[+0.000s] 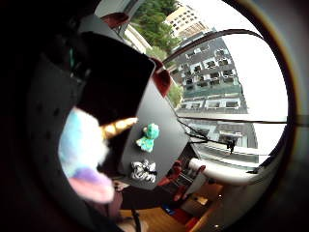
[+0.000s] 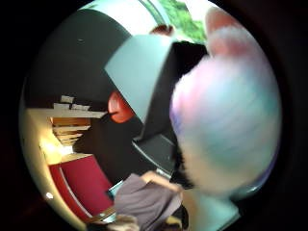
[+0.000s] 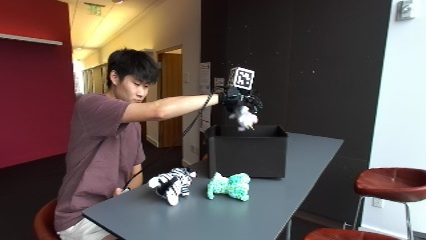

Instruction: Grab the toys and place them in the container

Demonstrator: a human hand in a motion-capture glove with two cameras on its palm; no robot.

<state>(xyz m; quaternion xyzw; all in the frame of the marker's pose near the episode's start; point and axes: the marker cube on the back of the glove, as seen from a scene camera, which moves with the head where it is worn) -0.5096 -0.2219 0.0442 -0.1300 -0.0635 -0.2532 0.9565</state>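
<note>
The outside camera sits off the table's (image 3: 313,165) near end, facing me across it. My two palm cameras look down from above the black container (image 3: 247,150), a pastel unicorn toy (image 2: 226,120) close against both lenses. The little-finger one also shows the zebra toy (image 1: 144,170) and the green toy (image 1: 148,137) seen from outside.

A fluffy pastel plush unicorn with a shiny gold horn (image 3: 245,119) above the matt black box-shaped container (image 3: 247,150); beside the container, a furry striped zebra (image 3: 173,183) and a nubbly green plush toy (image 3: 229,186) on the smooth grey tabletop (image 3: 200,215).
</note>
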